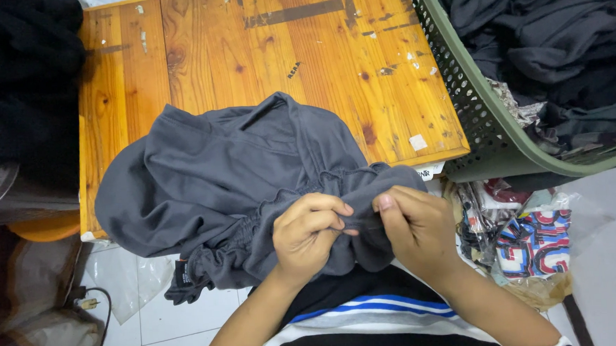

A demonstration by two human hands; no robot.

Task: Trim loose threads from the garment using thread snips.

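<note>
Both hands [310, 235] [416, 225] pinch grey garment [222, 171], fingertips buried in folds.

You're in home-style garment workroom, sorting or folding corner. Landmark: worn wooden table [257, 48], planks scuffed, tape scraps stuck on. Right of table: green perforated laundry basket [475, 113] heaped with dark clothes [549, 30]. Left of table: black fabric pile [17, 77]. On table, near edge: grey garment [216, 178], spilling over it. Below table: white tiled floor [160, 324], clear plastic bags [125, 277], power cable [103, 321]. Right of table, below basket: packaged printed items [533, 241].
</note>
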